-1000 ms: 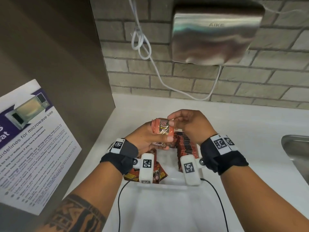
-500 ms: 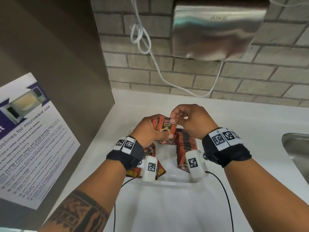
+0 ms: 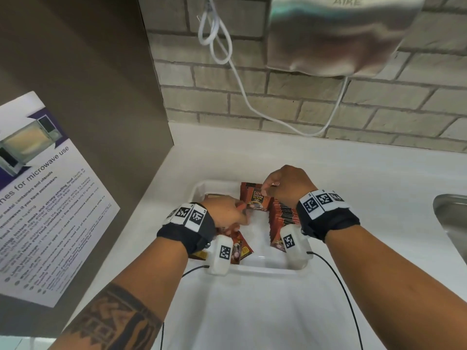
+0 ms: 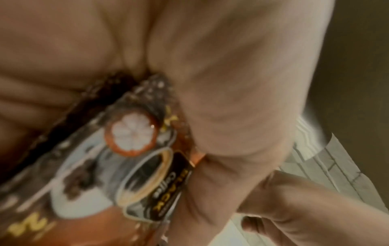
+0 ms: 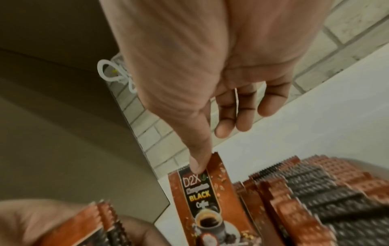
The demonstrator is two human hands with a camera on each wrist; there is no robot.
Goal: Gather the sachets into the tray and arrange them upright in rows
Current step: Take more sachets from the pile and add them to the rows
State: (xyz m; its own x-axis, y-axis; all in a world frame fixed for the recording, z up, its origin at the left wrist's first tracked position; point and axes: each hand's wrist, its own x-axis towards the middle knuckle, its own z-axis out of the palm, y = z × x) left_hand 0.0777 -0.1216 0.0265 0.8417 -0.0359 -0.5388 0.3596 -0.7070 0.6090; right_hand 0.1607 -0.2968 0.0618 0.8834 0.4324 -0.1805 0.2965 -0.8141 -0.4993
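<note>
A white tray (image 3: pixel 262 270) sits on the counter. My right hand (image 3: pixel 267 186) pinches the top edge of one upright red-brown coffee sachet (image 3: pixel 255 199) at the tray's far side; the thumb (image 5: pixel 197 164) presses on its top. Beside it a row of upright sachets (image 3: pixel 284 218) runs along the tray's right side, also shown in the right wrist view (image 5: pixel 315 191). My left hand (image 3: pixel 228 214) is low in the tray's left half and grips a small stack of sachets (image 4: pixel 126 166). Loose sachets (image 3: pixel 242 248) lie flat under the left wrist.
A brown panel with a microwave notice (image 3: pixel 38 198) stands close on the left. A steel sink (image 3: pixel 452 223) edges the right. A hand dryer (image 3: pixel 336 34) and its white cable (image 3: pixel 227 59) hang on the brick wall behind. White counter (image 3: pixel 252 311) spreads in front.
Both hands came down from above the tray into it. The right hand drew one sachet off the left hand's stack and lowered it by the row. The left hand moved left.
</note>
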